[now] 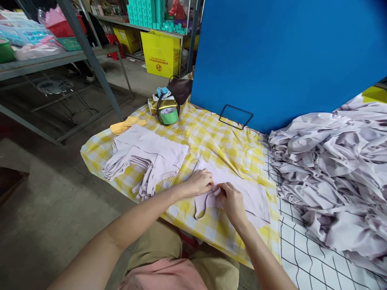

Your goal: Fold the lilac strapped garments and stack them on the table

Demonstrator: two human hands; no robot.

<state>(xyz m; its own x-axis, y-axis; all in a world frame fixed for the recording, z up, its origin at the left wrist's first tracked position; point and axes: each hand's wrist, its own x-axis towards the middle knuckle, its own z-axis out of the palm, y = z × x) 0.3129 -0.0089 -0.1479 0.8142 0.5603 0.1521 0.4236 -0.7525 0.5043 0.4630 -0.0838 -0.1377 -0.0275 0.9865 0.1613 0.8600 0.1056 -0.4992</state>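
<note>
A pale lilac garment (248, 193) with straps lies flat on the yellow checked cloth (208, 133) in front of me. My left hand (200, 182) pinches the garment near its middle, fingers pressed together. Right beside it, my right hand (232, 201) is closed on a narrow strap or edge of the same garment. The fingertips of both hands almost meet; the exact bit between them is partly hidden. To the left rests a neat stack of similar lilac garments (151, 147), several layers deep.
A big heap of lilac fabric (332, 173) sits at the right against a blue panel (284, 60). Green tape (168, 116), a gold tissue pack (154, 106) and a yellow cloth (128, 124) lie along the back left edge. A metal-framed rack (99, 68) stands beyond.
</note>
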